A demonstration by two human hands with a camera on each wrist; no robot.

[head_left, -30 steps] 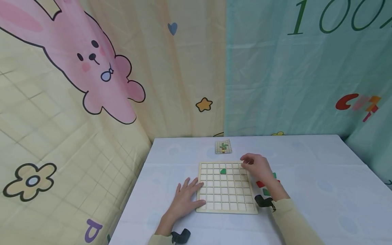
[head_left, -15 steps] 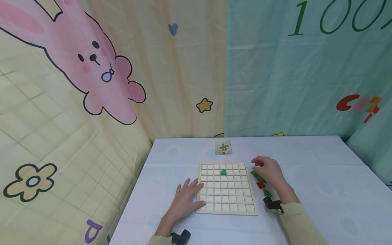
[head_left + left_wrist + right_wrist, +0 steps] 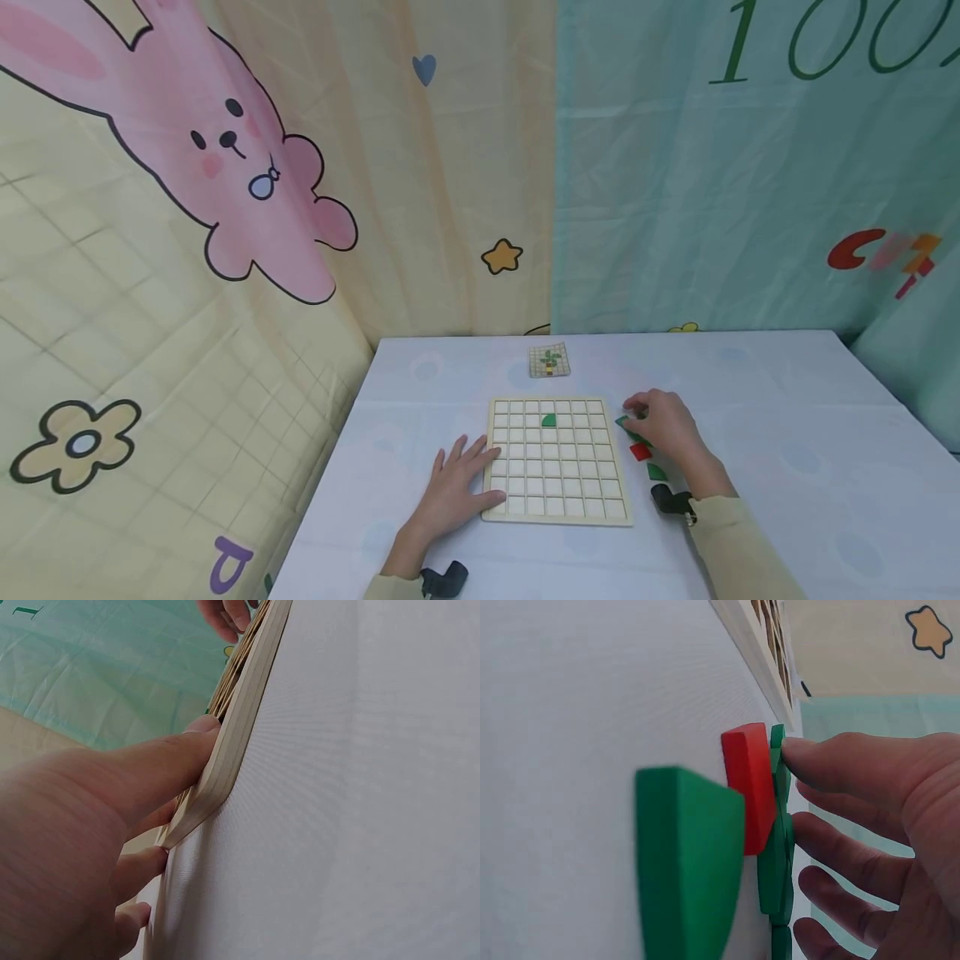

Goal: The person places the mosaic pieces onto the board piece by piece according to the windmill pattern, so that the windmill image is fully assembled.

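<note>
A cream grid board [image 3: 555, 490] lies on the table with one round-edged green piece [image 3: 549, 420] in an upper cell. My left hand [image 3: 453, 488] rests spread on the board's left edge, thumb on the rim [image 3: 238, 735]. Right of the board, my right hand [image 3: 666, 423] reaches down over several green pieces [image 3: 622, 422]. In the right wrist view its thumb [image 3: 840, 761] touches or almost touches a green piece [image 3: 778, 737], its other fingers loosely bent beside the row. Nearer the wrist are a red piece [image 3: 748, 787] and another green piece [image 3: 686, 862]. The hand partly hides the row.
A small gridded picture card [image 3: 550, 360] showing a green and brown pattern lies behind the board. A white cloth covers the table [image 3: 795, 417]. Printed curtains [image 3: 675, 208] hang behind and to the left. Each wrist wears a black camera [image 3: 671, 500].
My right hand has moved right from the board's upper right corner, then lowered onto the green pieces beside it. The left hand stays in place on the board.
</note>
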